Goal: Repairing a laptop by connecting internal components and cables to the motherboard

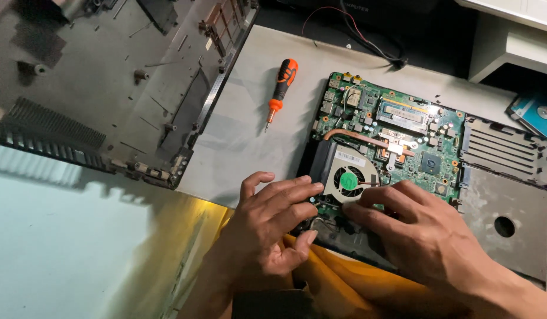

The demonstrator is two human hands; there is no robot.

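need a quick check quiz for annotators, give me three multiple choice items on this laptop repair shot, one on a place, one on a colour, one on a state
1. Where does the screwdriver lie?
A. on the table left of the green circuit board
B. in the right hand
C. on the fan

2. What colour is the hub of the cooling fan?
A. red
B. green
C. white

3. What is the left hand doing?
A. gripping the screwdriver
B. resting flat on the detached case shell
C. fingertips at the fan's edge, holding no tool

Answers: 1 A, it lies alone on the grey table. 2 B, the centre disc is green. 3 C, both it and the right hand touch beside the fan.
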